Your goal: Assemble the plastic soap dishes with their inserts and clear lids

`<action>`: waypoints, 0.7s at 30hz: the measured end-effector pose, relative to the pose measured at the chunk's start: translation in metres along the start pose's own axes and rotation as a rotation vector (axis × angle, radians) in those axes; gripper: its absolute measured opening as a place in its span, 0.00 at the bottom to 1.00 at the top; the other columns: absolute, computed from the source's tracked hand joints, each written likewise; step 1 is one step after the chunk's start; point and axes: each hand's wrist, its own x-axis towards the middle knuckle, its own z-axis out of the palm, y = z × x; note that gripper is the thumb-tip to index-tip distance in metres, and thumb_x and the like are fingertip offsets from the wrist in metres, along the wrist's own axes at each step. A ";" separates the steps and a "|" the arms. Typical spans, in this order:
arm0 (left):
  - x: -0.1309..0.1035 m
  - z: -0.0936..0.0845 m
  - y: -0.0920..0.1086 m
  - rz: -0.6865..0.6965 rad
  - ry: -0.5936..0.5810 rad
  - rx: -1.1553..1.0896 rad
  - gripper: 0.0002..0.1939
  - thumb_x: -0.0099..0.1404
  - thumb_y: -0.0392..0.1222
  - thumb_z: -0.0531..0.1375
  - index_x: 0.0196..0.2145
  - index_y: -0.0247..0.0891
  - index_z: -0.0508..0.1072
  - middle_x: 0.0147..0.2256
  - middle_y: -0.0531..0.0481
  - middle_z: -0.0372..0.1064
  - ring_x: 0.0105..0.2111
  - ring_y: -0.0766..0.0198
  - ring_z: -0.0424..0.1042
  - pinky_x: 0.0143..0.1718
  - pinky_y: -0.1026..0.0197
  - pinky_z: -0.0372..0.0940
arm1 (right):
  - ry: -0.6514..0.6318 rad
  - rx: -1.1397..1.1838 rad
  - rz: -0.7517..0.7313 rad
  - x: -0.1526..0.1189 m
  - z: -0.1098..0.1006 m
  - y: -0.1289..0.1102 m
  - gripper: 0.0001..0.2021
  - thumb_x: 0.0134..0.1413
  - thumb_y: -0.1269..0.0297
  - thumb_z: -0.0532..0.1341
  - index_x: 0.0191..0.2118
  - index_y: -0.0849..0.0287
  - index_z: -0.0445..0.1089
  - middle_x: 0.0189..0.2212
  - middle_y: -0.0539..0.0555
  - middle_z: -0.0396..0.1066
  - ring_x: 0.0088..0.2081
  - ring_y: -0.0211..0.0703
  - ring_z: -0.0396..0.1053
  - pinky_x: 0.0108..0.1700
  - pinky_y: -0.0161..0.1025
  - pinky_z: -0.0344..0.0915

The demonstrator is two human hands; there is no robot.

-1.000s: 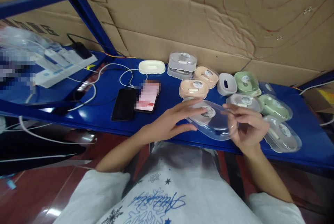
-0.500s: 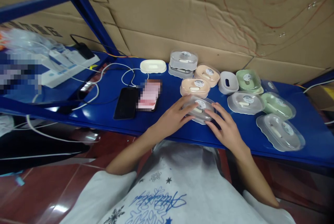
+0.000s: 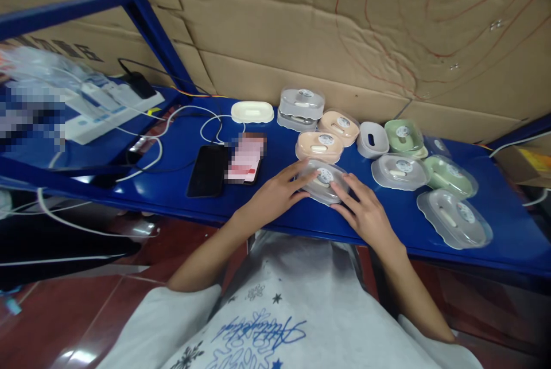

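Observation:
On the blue shelf, close to its front edge, lies a grey oval soap box [image 3: 317,187] in clear plastic packaging with a round sticker on top. My left hand [image 3: 286,185] grips it from the left, fingers on its far side and top, thumb at the near edge. From the right, my right hand [image 3: 359,202] holds it too, fingertips on the top and thumb low at the near side. Just behind it sits a peach soap box [image 3: 319,154] in the same kind of clear packaging.
More packed soap boxes in grey, peach and green [image 3: 451,179] stand behind and to the right. A grey piece with a dark slot [image 3: 372,140] and a cream oval dish [image 3: 252,112] are unpacked. Two phones [image 3: 207,171], white cables and a power strip [image 3: 99,122] lie left.
The view has turned slightly, so most things on the right appear further left. Both hands stay on the grey soap box, with only slight finger movement.

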 end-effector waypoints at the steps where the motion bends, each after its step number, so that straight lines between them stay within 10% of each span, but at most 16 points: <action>1: -0.001 -0.001 -0.001 -0.001 -0.001 0.009 0.28 0.77 0.41 0.63 0.71 0.49 0.65 0.72 0.38 0.60 0.71 0.49 0.65 0.70 0.39 0.66 | -0.011 0.008 0.001 0.000 0.000 0.000 0.38 0.72 0.62 0.62 0.79 0.33 0.48 0.76 0.54 0.56 0.75 0.62 0.58 0.72 0.65 0.66; 14: 0.002 -0.007 0.011 0.104 0.080 -0.043 0.24 0.78 0.45 0.61 0.68 0.47 0.66 0.66 0.38 0.64 0.65 0.49 0.71 0.65 0.39 0.73 | -0.045 0.057 0.054 0.005 -0.018 0.012 0.36 0.70 0.52 0.64 0.78 0.34 0.52 0.77 0.58 0.50 0.74 0.62 0.59 0.70 0.62 0.68; 21: 0.003 -0.006 0.016 0.077 0.114 -0.003 0.18 0.79 0.43 0.59 0.64 0.44 0.70 0.66 0.38 0.65 0.60 0.52 0.75 0.62 0.43 0.75 | 0.135 -0.191 0.191 0.084 -0.064 0.058 0.34 0.68 0.43 0.63 0.74 0.51 0.63 0.72 0.67 0.59 0.70 0.67 0.64 0.67 0.63 0.68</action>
